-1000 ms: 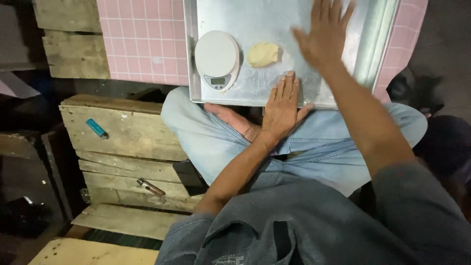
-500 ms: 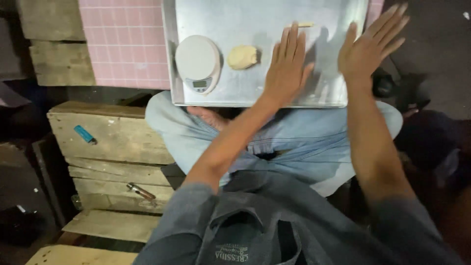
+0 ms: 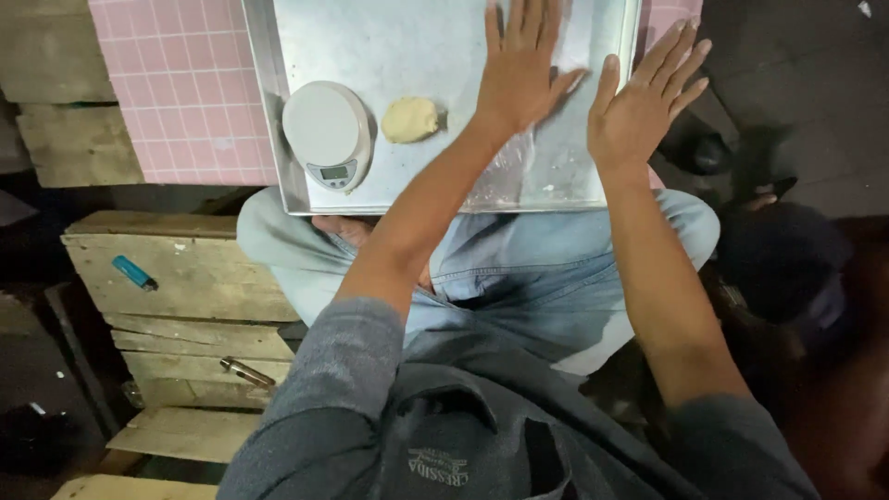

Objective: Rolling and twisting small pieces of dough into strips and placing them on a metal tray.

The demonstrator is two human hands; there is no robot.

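A metal baking tray (image 3: 435, 190) lies across my lap and the pink tiled surface. A round white kitchen scale (image 3: 326, 134) stands on its left side, with a pale ball of dough (image 3: 410, 119) right beside it. My left hand (image 3: 523, 65) rests flat, palm down, on the floured middle of the tray, right of the dough, fingers spread. My right hand (image 3: 644, 106) hovers open over the tray's right edge, fingers apart and holding nothing. Clear plastic film (image 3: 509, 167) lies on the tray under my left forearm.
A pink tiled surface (image 3: 185, 83) lies beyond the tray at the left. Wooden pallets (image 3: 176, 278) sit to my left, with a blue lighter (image 3: 135, 273) and a small metal tool (image 3: 246, 372) on them. Dark floor (image 3: 796, 93) spreads to the right.
My left hand has slid from the tray's near edge forward onto its middle. My right hand has swung from the far middle of the tray out to its right edge.
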